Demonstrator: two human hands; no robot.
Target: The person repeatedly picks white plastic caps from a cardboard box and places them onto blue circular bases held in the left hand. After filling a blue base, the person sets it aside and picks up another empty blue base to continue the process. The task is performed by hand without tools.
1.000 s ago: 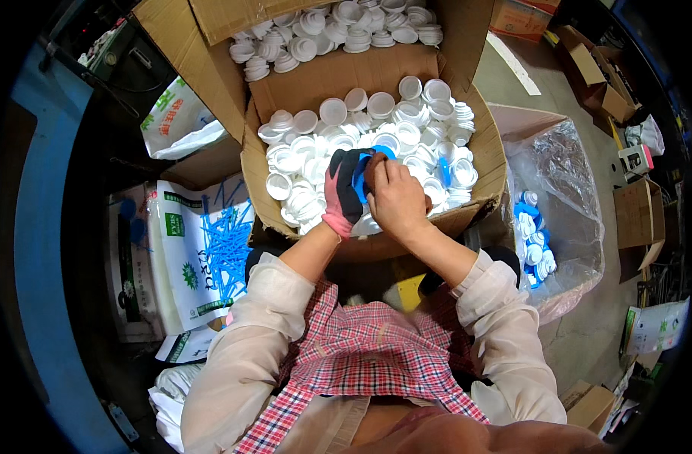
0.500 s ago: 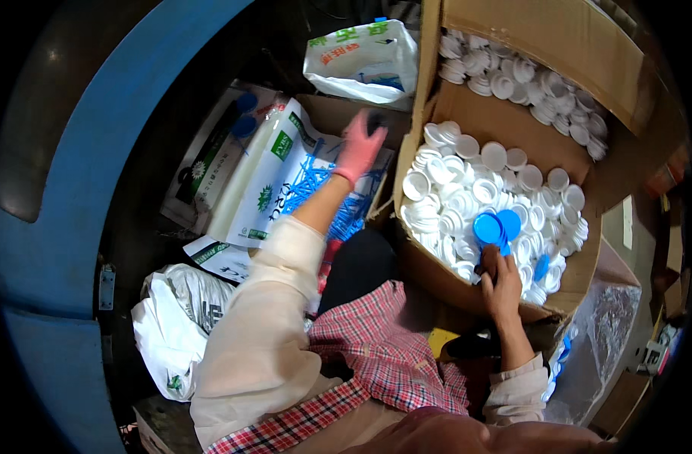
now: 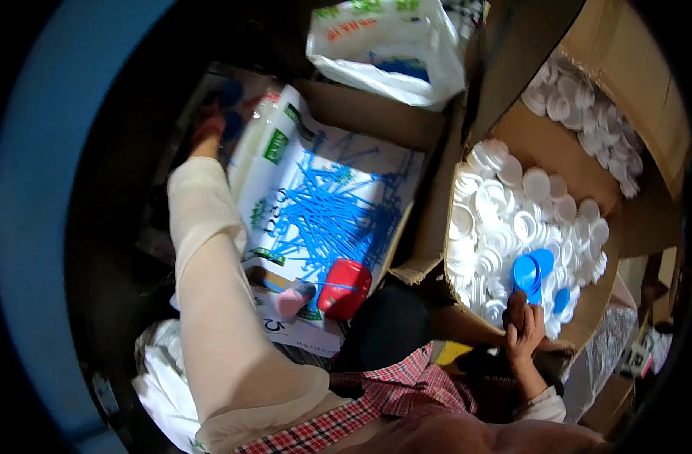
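Observation:
My right hand (image 3: 525,334) is closed at the near edge of a carton. Its fingers grip blue round-headed pieces (image 3: 528,274) with narrow stems, which stick out over a heap of white plastic lids (image 3: 505,227). My left hand (image 3: 207,127), in a pink glove, reaches far left into shadow beside blue round pieces (image 3: 230,92). Motion and dim light smear its fingers. Between the hands, a box lined with printed white sheeting holds thin blue plastic sticks (image 3: 327,216). A glossy red block (image 3: 344,289) with a blue stick across it and a pink-and-grey object (image 3: 291,301) lie at its near side.
Behind the stick box stands a white bag (image 3: 388,53) with blue bits inside. The carton wall (image 3: 446,250) rises between sticks and lids. A white plastic sack (image 3: 168,378) lies at lower left, near a blue panel (image 3: 43,227). Clear plastic wrap (image 3: 600,363) hangs at right.
My left hand has swung from the stick box's far right side to the far left. The view has shifted, uncovering the sticks and red block. My right hand still holds the blue pieces.

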